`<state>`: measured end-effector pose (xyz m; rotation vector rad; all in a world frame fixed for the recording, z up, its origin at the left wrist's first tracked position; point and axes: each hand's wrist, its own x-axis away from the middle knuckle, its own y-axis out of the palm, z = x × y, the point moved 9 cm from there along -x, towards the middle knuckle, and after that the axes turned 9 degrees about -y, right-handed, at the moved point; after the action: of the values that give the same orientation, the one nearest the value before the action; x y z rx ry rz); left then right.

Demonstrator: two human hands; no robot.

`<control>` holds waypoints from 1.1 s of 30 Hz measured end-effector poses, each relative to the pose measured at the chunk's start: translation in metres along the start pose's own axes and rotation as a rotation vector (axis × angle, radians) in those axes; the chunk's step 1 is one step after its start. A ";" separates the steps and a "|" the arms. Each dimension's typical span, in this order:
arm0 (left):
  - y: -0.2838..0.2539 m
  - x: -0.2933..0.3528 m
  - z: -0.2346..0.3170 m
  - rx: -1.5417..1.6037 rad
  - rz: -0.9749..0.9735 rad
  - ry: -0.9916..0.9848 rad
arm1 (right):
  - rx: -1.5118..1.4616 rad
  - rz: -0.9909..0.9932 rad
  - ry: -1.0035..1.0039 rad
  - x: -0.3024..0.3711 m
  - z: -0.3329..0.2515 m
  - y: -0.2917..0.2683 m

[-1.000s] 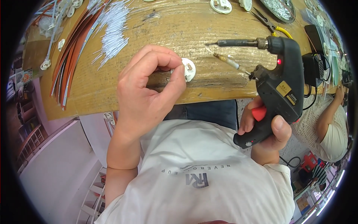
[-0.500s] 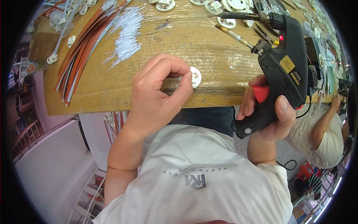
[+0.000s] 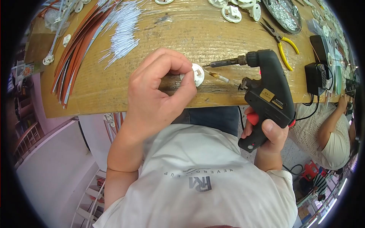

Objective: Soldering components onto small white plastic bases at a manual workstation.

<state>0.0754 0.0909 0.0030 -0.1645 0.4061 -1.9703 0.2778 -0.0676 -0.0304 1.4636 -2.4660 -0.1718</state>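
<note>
Between thumb and fingers, my left hand (image 3: 157, 85) pinches a small round white plastic disc (image 3: 198, 75) just above the table's near edge. Part of the disc hides behind the fingertips. My right hand (image 3: 272, 138) is wrapped round the handle of a black soldering gun (image 3: 270, 89) with a red trigger. The gun's dark tip (image 3: 218, 63) points left and stops a little short of the disc. Under it, the thin solder feed tube (image 3: 218, 77) angles toward the same spot.
Orange-brown strips (image 3: 81, 49) and a heap of thin white wires (image 3: 123, 36) lie at the left. Yellow-handled pliers (image 3: 281, 42), a round tray (image 3: 283, 15) and white discs (image 3: 231, 13) sit at the far right. Another person's arm (image 3: 332, 123) shows at the right.
The soldering gun has come down and left, bringing its tip close to the disc. The pliers and tray behind it now show. My left hand holds the disc almost where it was.
</note>
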 end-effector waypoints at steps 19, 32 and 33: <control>0.003 -0.001 0.001 -0.053 -0.052 -0.008 | 0.021 0.039 0.070 -0.001 0.006 0.005; 0.003 0.000 0.003 -0.052 -0.042 -0.001 | 0.015 0.038 0.069 0.000 0.007 0.003; 0.003 0.000 0.003 -0.058 -0.042 -0.003 | 0.015 0.038 0.070 0.000 0.008 0.002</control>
<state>0.0794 0.0892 0.0047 -0.2139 0.4615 -2.0005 0.2734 -0.0671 -0.0371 1.4036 -2.4425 -0.0938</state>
